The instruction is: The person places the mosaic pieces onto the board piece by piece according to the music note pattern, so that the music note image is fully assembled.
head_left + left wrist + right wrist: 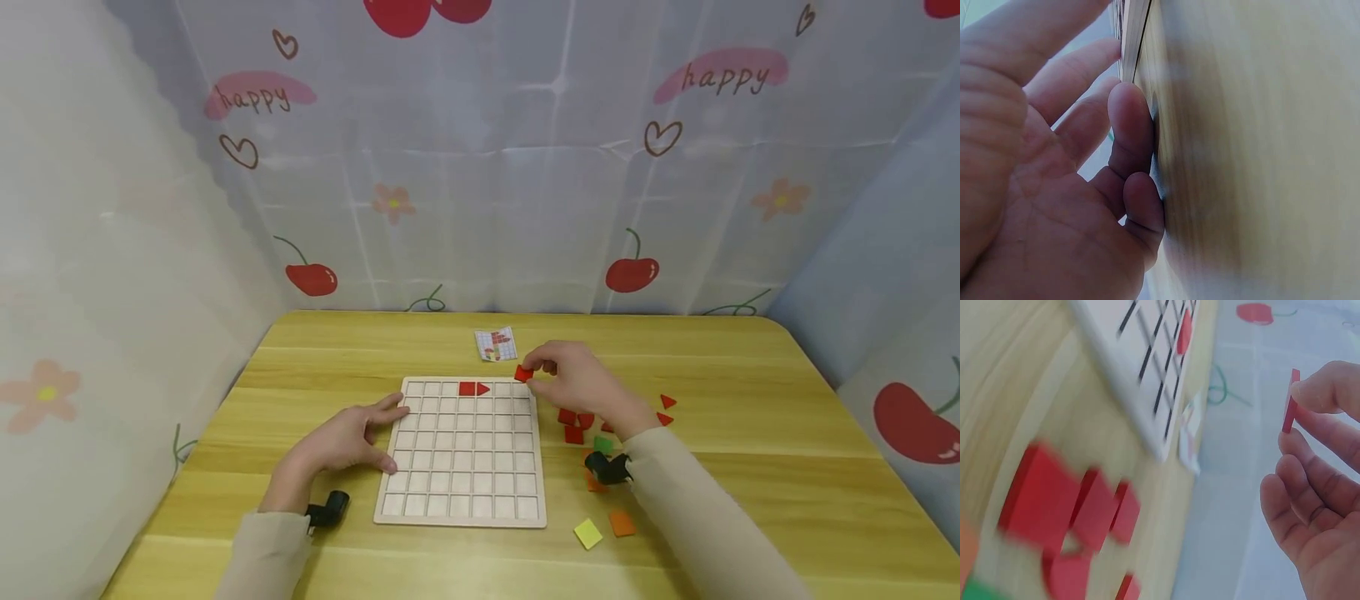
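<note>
- Nearest lie a yellow tile (588, 533) and an orange tile (622, 523), loose on the table (337, 567).
- The left hand (341, 442) has its fingers spread, with thumb and fingertips touching the left edge of the board (461, 460).
- Right of the board are a green tile (603, 446) and several loose red pieces (573, 435); these seem left to be placed.
- The right hand (576, 385) pinches a red tile (523, 373) between thumb and finger, near the board's far right corner; it is not yet in a cell.
- In the farthest row sit a red square (467, 388) and, just beside it, a red triangle (482, 389). All other visible cells are bare, so I judge the work is at an early stage.
- Beyond the board lies a card (496, 343) with a coloured pattern.
</note>
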`<move>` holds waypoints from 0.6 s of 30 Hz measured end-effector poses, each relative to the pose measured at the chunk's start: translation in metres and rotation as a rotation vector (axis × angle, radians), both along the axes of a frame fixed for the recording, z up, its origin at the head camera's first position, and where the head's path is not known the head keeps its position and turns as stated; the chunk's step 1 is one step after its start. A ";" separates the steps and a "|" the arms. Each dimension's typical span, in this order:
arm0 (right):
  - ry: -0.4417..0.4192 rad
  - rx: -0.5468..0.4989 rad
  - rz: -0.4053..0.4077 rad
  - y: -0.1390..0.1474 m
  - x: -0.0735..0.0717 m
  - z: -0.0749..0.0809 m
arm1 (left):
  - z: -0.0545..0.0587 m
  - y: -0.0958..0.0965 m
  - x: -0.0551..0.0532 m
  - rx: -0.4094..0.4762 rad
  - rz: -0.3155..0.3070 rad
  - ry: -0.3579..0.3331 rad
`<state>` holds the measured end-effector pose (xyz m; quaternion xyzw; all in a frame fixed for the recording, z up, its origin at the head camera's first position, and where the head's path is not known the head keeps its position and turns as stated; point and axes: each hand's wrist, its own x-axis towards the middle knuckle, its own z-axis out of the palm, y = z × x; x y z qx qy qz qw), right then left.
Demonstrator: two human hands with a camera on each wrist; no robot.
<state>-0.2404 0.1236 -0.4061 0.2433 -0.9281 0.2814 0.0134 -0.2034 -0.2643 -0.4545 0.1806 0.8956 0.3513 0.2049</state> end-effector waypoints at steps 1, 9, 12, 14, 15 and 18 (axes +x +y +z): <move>0.004 -0.002 0.013 -0.005 -0.001 0.001 | 0.000 0.000 0.000 -0.001 0.004 0.000; -0.014 -0.029 0.088 -0.042 -0.006 -0.004 | -0.003 -0.001 0.002 -0.009 0.027 0.001; -0.022 -0.022 0.114 -0.053 -0.008 -0.008 | -0.003 -0.001 0.003 -0.012 0.027 0.002; -0.034 -0.021 0.122 -0.060 -0.010 -0.011 | -0.003 -0.001 0.002 -0.017 0.030 0.003; -0.041 -0.023 0.124 -0.063 -0.010 -0.011 | -0.003 -0.001 0.002 -0.019 0.031 0.003; -0.080 -0.028 0.111 -0.071 -0.011 -0.014 | -0.001 0.000 0.001 -0.025 0.038 0.002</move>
